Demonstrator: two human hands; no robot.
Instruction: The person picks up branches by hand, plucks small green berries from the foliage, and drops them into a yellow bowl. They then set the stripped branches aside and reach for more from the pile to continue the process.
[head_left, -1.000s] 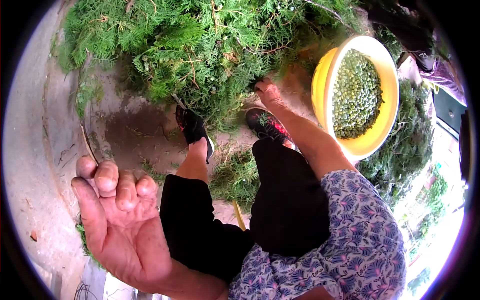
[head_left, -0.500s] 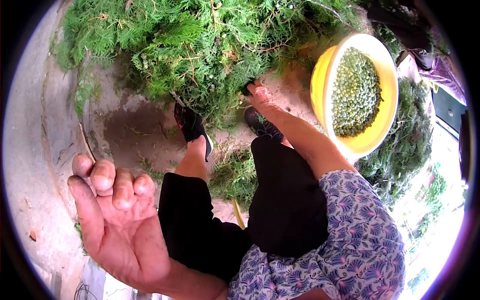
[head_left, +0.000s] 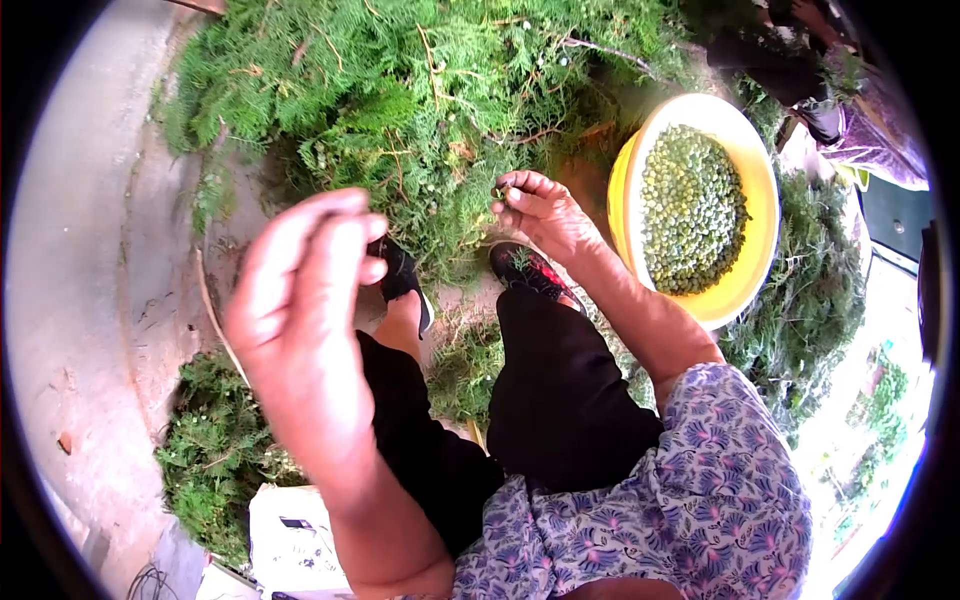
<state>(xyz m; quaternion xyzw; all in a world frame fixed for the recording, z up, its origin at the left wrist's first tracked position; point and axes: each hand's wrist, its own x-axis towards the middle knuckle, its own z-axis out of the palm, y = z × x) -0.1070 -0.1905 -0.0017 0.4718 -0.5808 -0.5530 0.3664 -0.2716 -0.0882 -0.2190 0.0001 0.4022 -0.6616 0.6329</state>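
My left hand (head_left: 305, 310) is raised at the left, smeared a little by motion. Its fingers stretch toward the branches and nothing shows in them. My right hand (head_left: 550, 215) is above the ground near my shoe (head_left: 530, 272), thumb and fingers pinched together. Something small and dark shows at its fingertips, too small to name. Beyond both hands lies a heap of green conifer branches (head_left: 390, 120) with small pale cones among the leaves. Right of my right hand stands a yellow basin (head_left: 763, 230) holding many small green cones (head_left: 695, 215).
More cut branches lie right of the basin (head_left: 810, 270), at the lower left (head_left: 215, 450) and between my feet (head_left: 460, 360). A thin bare stick (head_left: 212, 305) lies on the ground at the left. Part of another person (head_left: 770, 60) shows at the upper right.
My left hand has moved up and right, turning from palm-up with curled fingers to stretched fingers. My right hand has risen from the branch heap's edge, its fingertips now in plain view.
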